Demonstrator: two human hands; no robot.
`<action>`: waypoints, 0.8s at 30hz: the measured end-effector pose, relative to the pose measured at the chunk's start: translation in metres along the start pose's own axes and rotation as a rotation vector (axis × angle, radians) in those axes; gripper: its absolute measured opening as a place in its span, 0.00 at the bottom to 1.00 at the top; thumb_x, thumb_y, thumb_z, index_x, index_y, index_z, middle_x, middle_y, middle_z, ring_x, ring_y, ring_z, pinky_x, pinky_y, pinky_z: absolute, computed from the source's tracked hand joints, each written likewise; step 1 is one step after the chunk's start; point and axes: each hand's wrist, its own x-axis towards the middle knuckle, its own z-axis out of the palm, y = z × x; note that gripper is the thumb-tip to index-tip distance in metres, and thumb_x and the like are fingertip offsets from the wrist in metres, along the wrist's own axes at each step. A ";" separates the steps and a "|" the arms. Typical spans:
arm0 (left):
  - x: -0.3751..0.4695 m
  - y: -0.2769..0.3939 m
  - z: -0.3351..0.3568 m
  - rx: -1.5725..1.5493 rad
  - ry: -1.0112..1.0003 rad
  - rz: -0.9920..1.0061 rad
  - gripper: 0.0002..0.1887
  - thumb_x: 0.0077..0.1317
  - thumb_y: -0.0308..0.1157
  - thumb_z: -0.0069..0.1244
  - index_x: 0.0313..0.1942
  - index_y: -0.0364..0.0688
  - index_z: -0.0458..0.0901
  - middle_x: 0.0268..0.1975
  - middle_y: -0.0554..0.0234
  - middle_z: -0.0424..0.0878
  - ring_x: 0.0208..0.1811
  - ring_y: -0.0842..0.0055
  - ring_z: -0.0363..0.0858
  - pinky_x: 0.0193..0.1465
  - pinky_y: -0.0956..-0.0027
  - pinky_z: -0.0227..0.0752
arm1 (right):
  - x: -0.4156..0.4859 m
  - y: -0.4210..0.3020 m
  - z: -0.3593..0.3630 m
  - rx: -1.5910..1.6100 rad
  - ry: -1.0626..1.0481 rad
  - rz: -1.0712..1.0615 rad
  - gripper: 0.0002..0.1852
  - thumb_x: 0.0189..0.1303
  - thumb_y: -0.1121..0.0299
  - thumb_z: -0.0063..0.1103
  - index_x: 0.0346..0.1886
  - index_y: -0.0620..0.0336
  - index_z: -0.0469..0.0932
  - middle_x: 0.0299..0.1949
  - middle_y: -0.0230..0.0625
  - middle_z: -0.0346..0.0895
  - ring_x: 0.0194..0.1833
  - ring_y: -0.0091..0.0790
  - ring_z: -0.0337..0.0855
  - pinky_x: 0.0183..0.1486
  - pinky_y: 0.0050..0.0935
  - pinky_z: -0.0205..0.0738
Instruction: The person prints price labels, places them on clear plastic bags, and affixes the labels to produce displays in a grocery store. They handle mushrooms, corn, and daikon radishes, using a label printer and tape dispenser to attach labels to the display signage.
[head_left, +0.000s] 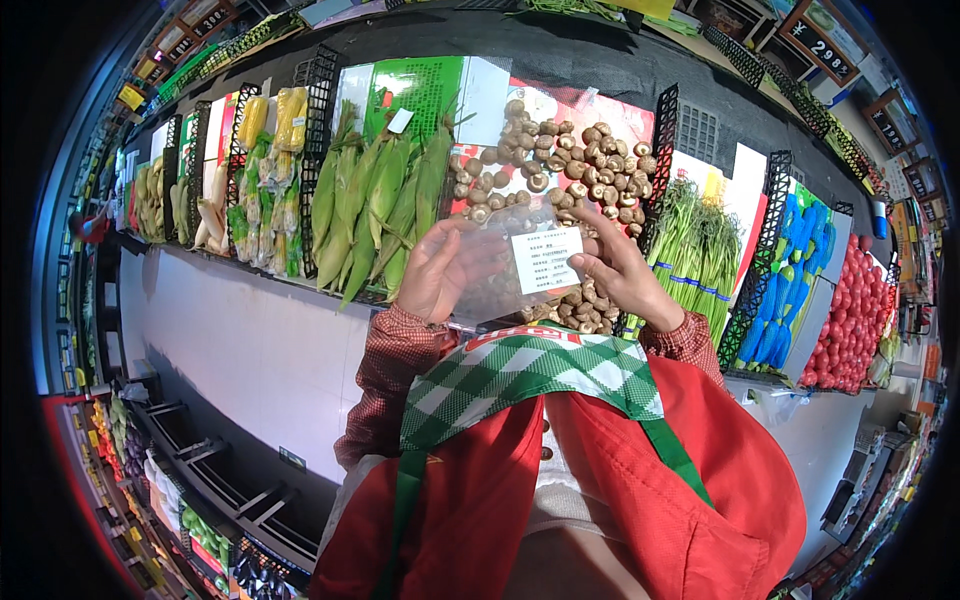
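A clear plastic sleeve (484, 281) with a white printed card (547, 259) in or on it is held up in front of me. My right hand (619, 266) grips its right side, thumb at the card's edge. Behind the sleeve's left part, my left hand (439, 270) supports it, its fingers showing through the plastic. The card bears lines of writing. Beneath and beyond the sleeve, brown shiitake mushrooms (592, 165) lie loose on the display, some of them hidden by my hands and the sleeve.
Corn in green husks (375, 202) lies left of the mushrooms, with packaged corn cobs (291, 120) farther left. Black plastic dividers (664, 142) separate the sections. Bundled green stalks (690, 255), vegetables in blue netting (787, 277) and red produce (844, 322) fill the right side.
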 end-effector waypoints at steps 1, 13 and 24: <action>0.001 -0.001 0.000 -0.006 -0.004 -0.002 0.14 0.78 0.37 0.39 0.55 0.36 0.69 0.55 0.38 0.79 0.57 0.54 0.80 0.59 0.50 0.78 | 0.002 0.001 -0.002 -0.090 -0.015 -0.001 0.28 0.70 0.75 0.53 0.72 0.62 0.61 0.51 0.42 0.80 0.49 0.27 0.80 0.51 0.28 0.75; 0.019 -0.009 0.000 0.004 0.045 -0.014 0.15 0.78 0.37 0.40 0.55 0.35 0.70 0.57 0.38 0.77 0.59 0.53 0.79 0.60 0.50 0.77 | 0.011 0.024 0.003 -0.242 0.119 -0.040 0.22 0.76 0.66 0.43 0.69 0.66 0.64 0.47 0.51 0.82 0.46 0.37 0.83 0.51 0.33 0.75; 0.052 -0.018 -0.023 0.055 0.062 -0.044 0.13 0.77 0.34 0.41 0.54 0.35 0.73 0.51 0.40 0.82 0.55 0.55 0.83 0.58 0.51 0.79 | 0.037 0.061 0.023 0.057 0.183 0.064 0.15 0.71 0.74 0.51 0.57 0.69 0.74 0.41 0.38 0.82 0.40 0.26 0.79 0.46 0.28 0.73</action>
